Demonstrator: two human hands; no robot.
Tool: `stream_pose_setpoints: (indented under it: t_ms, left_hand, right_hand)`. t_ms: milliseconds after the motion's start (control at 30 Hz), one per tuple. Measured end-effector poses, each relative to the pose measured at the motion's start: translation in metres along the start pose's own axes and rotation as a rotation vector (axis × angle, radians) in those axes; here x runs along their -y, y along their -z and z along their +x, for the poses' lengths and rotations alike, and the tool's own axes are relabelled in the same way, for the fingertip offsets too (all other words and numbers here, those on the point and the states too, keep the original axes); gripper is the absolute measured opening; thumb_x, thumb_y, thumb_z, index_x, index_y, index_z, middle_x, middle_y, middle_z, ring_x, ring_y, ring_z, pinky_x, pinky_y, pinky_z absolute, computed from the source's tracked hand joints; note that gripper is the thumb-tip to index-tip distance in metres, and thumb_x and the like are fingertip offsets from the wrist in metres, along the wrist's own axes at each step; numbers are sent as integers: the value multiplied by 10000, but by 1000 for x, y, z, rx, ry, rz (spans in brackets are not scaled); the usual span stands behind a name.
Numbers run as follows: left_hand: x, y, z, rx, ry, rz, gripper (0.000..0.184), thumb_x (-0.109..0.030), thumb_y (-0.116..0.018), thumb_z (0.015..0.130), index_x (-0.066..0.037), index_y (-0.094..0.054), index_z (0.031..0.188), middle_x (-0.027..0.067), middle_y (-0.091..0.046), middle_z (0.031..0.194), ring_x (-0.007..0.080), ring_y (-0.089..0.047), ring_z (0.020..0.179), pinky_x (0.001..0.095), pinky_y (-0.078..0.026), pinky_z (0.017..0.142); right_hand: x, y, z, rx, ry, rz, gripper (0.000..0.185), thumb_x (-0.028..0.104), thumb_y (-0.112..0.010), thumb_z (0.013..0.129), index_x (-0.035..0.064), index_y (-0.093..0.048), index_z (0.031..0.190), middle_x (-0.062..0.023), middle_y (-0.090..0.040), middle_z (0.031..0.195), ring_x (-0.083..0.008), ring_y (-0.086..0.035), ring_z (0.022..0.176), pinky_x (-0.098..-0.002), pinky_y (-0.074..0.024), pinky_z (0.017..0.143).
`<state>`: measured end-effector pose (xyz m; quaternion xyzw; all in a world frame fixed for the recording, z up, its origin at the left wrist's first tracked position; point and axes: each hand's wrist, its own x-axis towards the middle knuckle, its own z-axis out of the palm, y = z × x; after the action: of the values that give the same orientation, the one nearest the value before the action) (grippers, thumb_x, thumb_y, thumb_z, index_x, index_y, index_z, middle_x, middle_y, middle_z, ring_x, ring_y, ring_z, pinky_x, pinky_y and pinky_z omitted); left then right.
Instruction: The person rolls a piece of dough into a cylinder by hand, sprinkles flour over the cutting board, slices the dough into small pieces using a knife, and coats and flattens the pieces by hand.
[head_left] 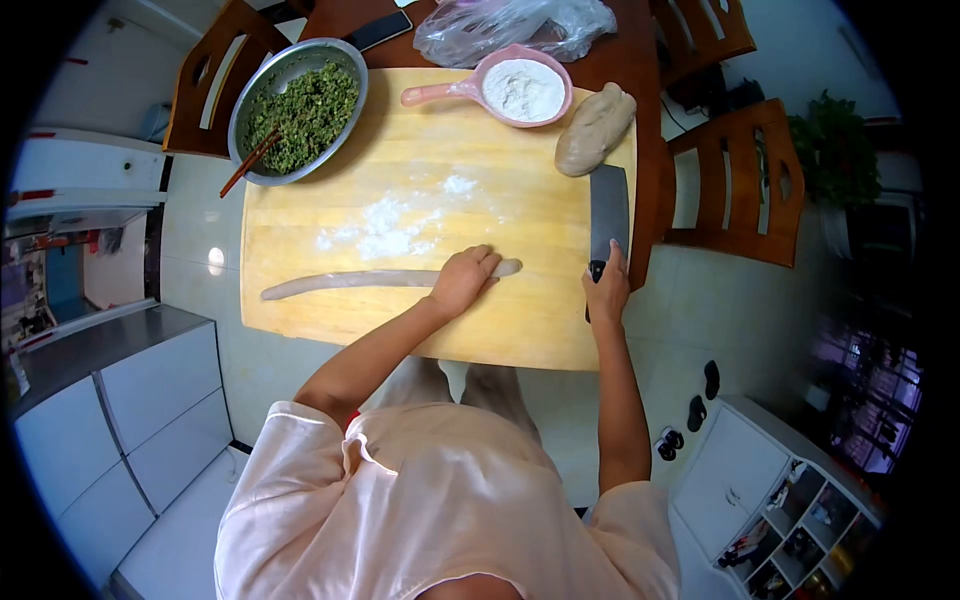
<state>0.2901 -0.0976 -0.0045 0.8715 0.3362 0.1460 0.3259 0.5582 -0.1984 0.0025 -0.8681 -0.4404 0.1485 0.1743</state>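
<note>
A long, thin dough rope [345,283] lies across the wooden board, its right tip poking out past my left hand [467,280]. The fingers of that hand are closed over the rope near this end. At the board's right side, my right hand [607,287] is wrapped round the black handle of a cleaver [609,210]. Its wide dark blade rests flat on the board, pointing away from me. Just beyond the blade sits a larger lump of dough [594,132]. White flour [388,225] is scattered on the board above the rope.
A metal bowl of chopped green filling [308,115] with chopsticks [250,162] stands at the board's [480,335] far left corner. A pink scoop of flour [522,90] is at the far edge. Behind lie a plastic bag [515,28] and a phone [378,30]. Wooden chairs [735,185] flank the table.
</note>
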Motion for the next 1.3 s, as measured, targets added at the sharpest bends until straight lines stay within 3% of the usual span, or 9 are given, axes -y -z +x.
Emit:
stream_pose_setpoints:
  t_ms: [67,200,267,367,467,600,833,1133,1300]
  left_hand:
    - [-14,-5,0,-54,181,-111,366,-129,-728,818,-36,-624,1156,158,-620,1072,364,-601,1010,445,-499,853]
    - [-38,-12,0,-189,207,-64,372,-94,-747,800,-42,-635,1151,147,-632,1089,358,-609,976,433,-509,836]
    - [-45,-7,-2,-309,156,-94,370,-65,-747,797,-38,-639,1151,143,-637,1113,349,-614,984,425,-514,842]
    - [-39,-16,-2,-347,51,-155,357,-45,-726,798,-38,-641,1145,141,-650,1088,355,-620,974,436,-523,843]
    - [-34,-25,1,-358,57,-144,325,-33,-713,806,-28,-649,1125,146,-666,1063,353,-635,961,426,-534,827]
    - [-27,-27,2,-379,36,-158,250,-18,-697,816,-17,-663,1063,148,-680,1038,350,-640,941,417,-542,814]
    - [-20,-24,1,-339,-23,-179,265,-18,-689,819,-5,-668,1083,164,-677,1094,364,-638,981,424,-535,859]
    - [-16,-16,-3,-278,-160,-181,327,-33,-618,861,-2,-664,1183,179,-667,1141,357,-634,1075,411,-526,931]
    - [-12,-22,-2,-280,-154,-212,279,-15,-638,849,12,-683,1123,179,-669,1127,356,-640,1056,411,-538,905]
  right_hand:
    - [-8,6,0,1,-25,76,725,97,-750,778,22,-428,1423,-221,-535,1348,-418,-540,1212,-456,-467,1002]
    - [-36,28,-45,-16,39,150,689,103,-736,776,27,-449,1398,-231,-601,1250,-411,-608,1116,-447,-508,916]
    - [-31,43,-92,62,-129,406,524,115,-710,824,26,-531,1308,-225,-675,1029,-371,-676,942,-413,-533,785]
    - [-9,53,-112,198,-78,403,339,135,-665,883,24,-598,1196,-196,-677,809,-330,-687,727,-386,-517,640]
    - [-9,30,-112,366,-28,422,288,176,-633,922,24,-623,1167,-215,-610,641,-395,-647,606,-448,-483,564]
    - [6,18,-117,381,159,212,377,219,-649,915,48,-613,1249,-267,-630,719,-438,-639,659,-495,-485,596]
    - [17,21,-125,326,223,177,427,174,-619,907,23,-567,1302,-269,-651,789,-456,-640,709,-516,-501,647]
    - [59,58,-139,405,58,53,356,104,-551,951,11,-567,1294,-232,-656,1125,-403,-647,986,-455,-519,833]
    - [56,58,-153,401,86,56,360,126,-584,946,28,-571,1293,-199,-668,1124,-383,-665,943,-447,-535,807]
